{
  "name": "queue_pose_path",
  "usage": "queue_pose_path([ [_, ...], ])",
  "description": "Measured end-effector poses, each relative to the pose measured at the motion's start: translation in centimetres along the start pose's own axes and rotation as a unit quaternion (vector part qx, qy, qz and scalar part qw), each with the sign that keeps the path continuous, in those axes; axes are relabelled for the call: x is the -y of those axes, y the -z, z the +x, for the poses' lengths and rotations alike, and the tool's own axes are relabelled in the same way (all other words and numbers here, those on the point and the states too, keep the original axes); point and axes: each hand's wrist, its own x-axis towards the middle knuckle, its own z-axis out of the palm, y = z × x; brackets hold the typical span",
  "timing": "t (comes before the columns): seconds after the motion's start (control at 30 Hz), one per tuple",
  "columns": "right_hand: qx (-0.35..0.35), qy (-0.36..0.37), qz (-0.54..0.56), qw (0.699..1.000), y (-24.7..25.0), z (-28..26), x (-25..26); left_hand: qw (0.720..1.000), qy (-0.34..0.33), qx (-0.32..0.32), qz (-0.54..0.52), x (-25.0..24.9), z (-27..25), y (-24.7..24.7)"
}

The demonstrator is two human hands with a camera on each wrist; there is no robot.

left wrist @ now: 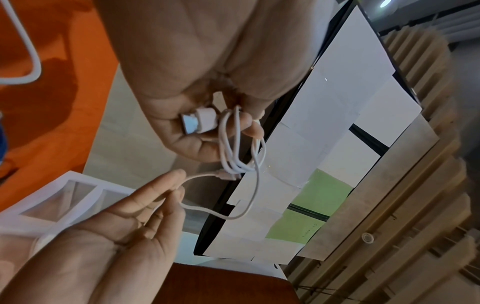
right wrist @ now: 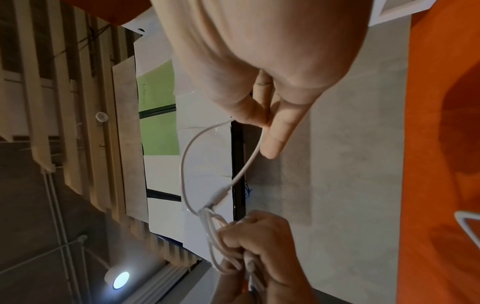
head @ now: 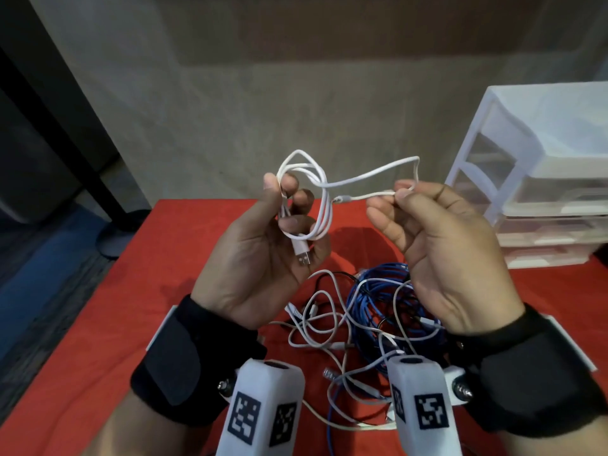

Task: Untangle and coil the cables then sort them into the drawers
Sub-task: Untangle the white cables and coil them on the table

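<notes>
My left hand (head: 286, 209) holds a small coil of white USB cable (head: 324, 205) above the red table, fingers curled round the loops; the USB plug (head: 303, 256) hangs below the palm. In the left wrist view the plug (left wrist: 197, 121) lies against the fingers. My right hand (head: 399, 194) pinches the cable's free end between thumb and forefinger, a short loop (head: 394, 166) arching between the hands. In the right wrist view the white cable (right wrist: 249, 164) runs from my fingertips (right wrist: 275, 142) down to the coil (right wrist: 213, 230). A tangle of white cables (head: 322, 327) and a blue cable bundle (head: 378, 297) lies on the table below.
A white plastic drawer unit (head: 539, 179) with translucent drawers stands at the table's back right. The red tablecloth (head: 131, 324) covers the table; its far edge meets a grey wall. A black pole and base stand on the floor at left.
</notes>
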Motion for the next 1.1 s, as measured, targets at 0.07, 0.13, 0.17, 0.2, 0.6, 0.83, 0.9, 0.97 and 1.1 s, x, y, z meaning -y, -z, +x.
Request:
queue_pose_path([
  [0.07, -0.008, 0.001, -0.006, 1.000, 0.2, 0.2, -0.2, 1.000, -0.001, 0.001, 0.001, -0.2, -0.1, -0.1],
  [0.13, -0.006, -0.007, -0.004, 1.000, 0.2, 0.1, -0.1, 1.000, -0.013, -0.010, 0.015, -0.1, -0.1, -0.2],
  [0.17, 0.001, -0.015, 0.000, 1.000, 0.1, 0.0, 0.0, 0.999, -0.022, -0.018, 0.026, 0.0, -0.1, -0.2],
  [0.2, 0.010, -0.026, 0.003, 1.000, -0.2, -0.3, 0.0, 0.999, -0.030, -0.026, 0.035, 0.2, 0.0, -0.2],
  [0.6, 0.215, -0.017, -0.423, 0.880, -1.6, -3.4, -2.1, 0.958, -0.183, -0.149, 0.161, 1.9, 0.7, 0.8],
  [0.83, 0.117, 0.215, -0.374, 0.894, -1.9, -3.4, -0.4, 0.778, -0.270, -0.212, 0.526, 0.3, 0.2, 1.5],
  [0.9, 0.109, 0.310, -0.410, 0.851, -2.3, -4.2, 0.5, 0.764, -0.234, -0.208, 0.564, 0.1, 0.0, 1.8],
  [0.97, 0.136, 0.334, -0.450, 0.817, -2.7, -4.7, 0.8, 0.774, -0.208, -0.195, 0.565, 0.1, 0.0, 1.6],
  [1.1, 0.245, 0.262, -0.476, 0.803, -3.1, -4.9, 0.1, 0.769, -0.181, -0.148, 0.595, 0.4, -0.2, 1.4],
])
